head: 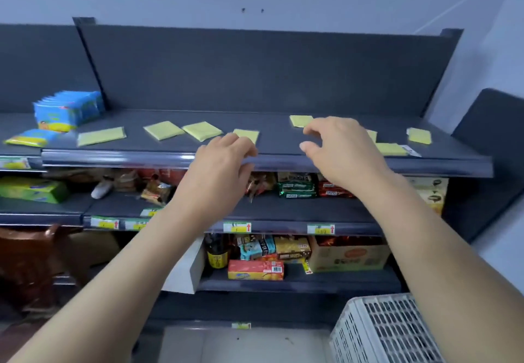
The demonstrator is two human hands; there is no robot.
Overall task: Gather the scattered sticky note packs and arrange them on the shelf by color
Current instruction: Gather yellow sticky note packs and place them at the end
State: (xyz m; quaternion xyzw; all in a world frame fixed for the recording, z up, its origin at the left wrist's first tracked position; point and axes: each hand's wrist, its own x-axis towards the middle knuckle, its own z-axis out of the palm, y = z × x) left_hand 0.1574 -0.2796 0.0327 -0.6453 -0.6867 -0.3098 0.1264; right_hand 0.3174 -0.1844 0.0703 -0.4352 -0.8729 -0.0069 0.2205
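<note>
Both hands are reaching over the top shelf (283, 161), empty. The left hand (224, 158) is curling loosely; the right hand (337, 147) is spreading wide. Yellow sticky note packs (163, 130) are lying scattered from nine to three o'clock; pinching each pack's edge should lift it cleanly.

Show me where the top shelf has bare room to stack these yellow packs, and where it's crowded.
Free: the back strip of the top shelf behind the packs, and the gap between the left hand and right hand. Crowded: the front row of yellow packs, the right end around the far-right pack, and the left end by the blue packets.
</note>
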